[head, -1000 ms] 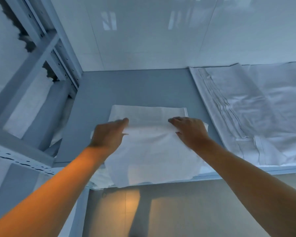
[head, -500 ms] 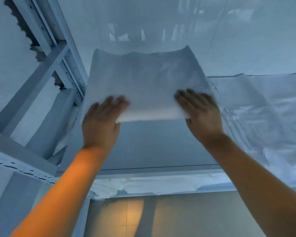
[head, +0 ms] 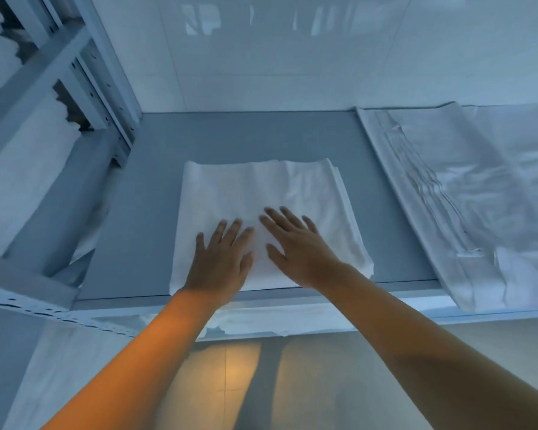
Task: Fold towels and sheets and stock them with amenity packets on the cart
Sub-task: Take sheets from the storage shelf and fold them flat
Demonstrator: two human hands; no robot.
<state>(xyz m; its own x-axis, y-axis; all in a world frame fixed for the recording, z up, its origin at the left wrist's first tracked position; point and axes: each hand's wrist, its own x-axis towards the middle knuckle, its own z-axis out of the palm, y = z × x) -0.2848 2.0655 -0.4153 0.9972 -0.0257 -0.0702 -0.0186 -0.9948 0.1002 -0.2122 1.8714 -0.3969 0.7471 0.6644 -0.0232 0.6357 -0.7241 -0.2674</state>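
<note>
Left hand (head: 221, 262): palm down, fingers straight and slightly spread, forearm bare, reaching forward from lower left. Right hand (head: 295, 248): palm down, fingers extended and fanned, angled toward the left, forearm bare. Hands side by side, index fingers near each other.

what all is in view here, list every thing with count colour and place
folded cloth: one, white, flat on the shelf, centre
shelf: one, grey, against the wall
stack of folded sheets: one, white, right end of the shelf
linen: white, showing below the shelf's front edge, count unclear
metal rack frame: one, pale grey, left
wall: white, glossy, behind the shelf
floor: tan, below
left hand: flat on the cloth, fingers straight
right hand: flat on the cloth beside it, fingers spread
</note>
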